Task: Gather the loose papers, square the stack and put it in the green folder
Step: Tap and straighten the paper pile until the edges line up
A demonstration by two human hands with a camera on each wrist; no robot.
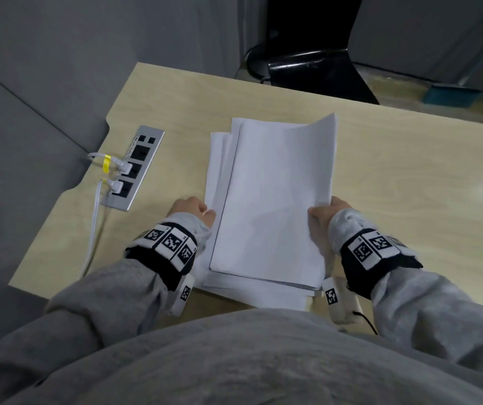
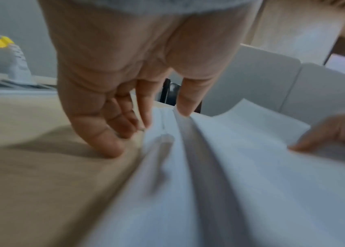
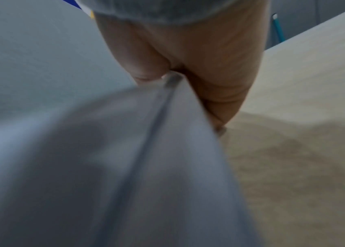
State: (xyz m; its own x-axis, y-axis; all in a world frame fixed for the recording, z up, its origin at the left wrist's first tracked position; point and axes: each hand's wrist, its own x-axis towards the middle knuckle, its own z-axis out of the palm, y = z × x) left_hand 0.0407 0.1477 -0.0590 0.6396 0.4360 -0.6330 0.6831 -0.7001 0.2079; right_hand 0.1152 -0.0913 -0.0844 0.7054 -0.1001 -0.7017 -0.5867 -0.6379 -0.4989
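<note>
Pale wooden table point(image 1: 395, 159) set against grey partitions, seen from the head view. White papers point(image 1: 275, 197) lie as an uneven stack at the table's middle, lower sheets fanned out to the left and toward the person. Right hand point(image 1: 322, 214) grips the stack's right edge, thumb on top, and the sheets there bow upward toward the far corner. Left hand point(image 1: 193, 213) sits at the left edge; in the left wrist view its thumb point(image 2: 186, 100) presses on the top sheet while the other fingers point(image 2: 104, 137) point down beside the edges, touching the tabletop. Power strip point(image 1: 133, 168) with white cables lies to the left.
</note>
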